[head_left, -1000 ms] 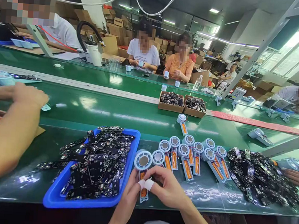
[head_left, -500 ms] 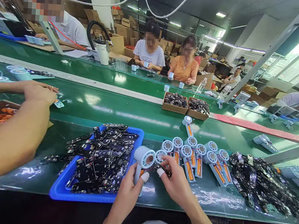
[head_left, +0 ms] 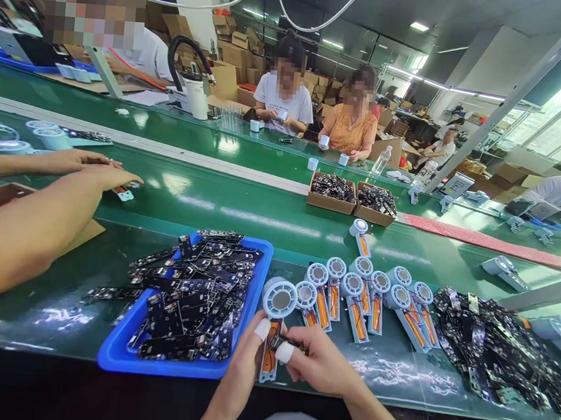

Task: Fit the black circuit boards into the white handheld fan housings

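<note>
My left hand (head_left: 243, 362) is closed around the handle of a light blue handheld fan (head_left: 280, 299). The fan's round grille faces me, and its opened handle shows an orange part inside. Over that handle, my right hand (head_left: 320, 360) pinches a narrow black circuit board (head_left: 276, 340); thin wires are near it, but their ends cannot be made out. White coverings wrap both thumbs. Left of my hands sits a blue tray (head_left: 267, 261) heaped with black circuit boards (head_left: 190, 306). Several similar fans (head_left: 352, 285) lie to the right, orange parts showing in their handles.
A pile of dark circuit boards (head_left: 484, 342) lies at the right. Two cardboard boxes (head_left: 330, 203) of boards stand across the green bench. A co-worker's arms (head_left: 40, 230) reach in from the left, above a cardboard box (head_left: 4, 198). Other people sit opposite.
The fan in my left hand has turned, so its grille and open handle face me. My right hand has moved lower and left, bringing the board over the handle. The co-worker's hands shifted right.
</note>
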The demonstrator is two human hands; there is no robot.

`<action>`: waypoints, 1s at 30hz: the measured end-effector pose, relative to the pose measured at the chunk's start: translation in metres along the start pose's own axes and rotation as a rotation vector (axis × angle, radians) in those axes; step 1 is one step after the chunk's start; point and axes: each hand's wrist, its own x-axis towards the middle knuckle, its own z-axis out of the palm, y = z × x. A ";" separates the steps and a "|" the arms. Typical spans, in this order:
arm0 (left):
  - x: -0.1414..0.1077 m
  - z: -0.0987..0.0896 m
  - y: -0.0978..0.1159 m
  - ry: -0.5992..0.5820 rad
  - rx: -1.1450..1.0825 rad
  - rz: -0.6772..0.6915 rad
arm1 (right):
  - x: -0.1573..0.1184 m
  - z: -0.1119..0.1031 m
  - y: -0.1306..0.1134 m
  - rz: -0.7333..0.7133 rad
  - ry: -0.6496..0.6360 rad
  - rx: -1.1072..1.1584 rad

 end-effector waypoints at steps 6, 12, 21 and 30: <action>-0.006 -0.003 -0.012 -0.013 -0.039 -0.040 | 0.006 0.017 0.018 0.105 0.138 0.361; -0.003 0.006 -0.010 0.003 0.246 0.067 | -0.002 0.022 0.013 0.045 0.276 0.410; 0.000 0.018 0.003 0.150 0.393 0.092 | -0.019 0.038 0.026 -0.186 0.556 -0.150; 0.000 0.021 -0.017 0.147 0.386 0.178 | -0.004 0.049 0.036 -0.105 0.561 -0.516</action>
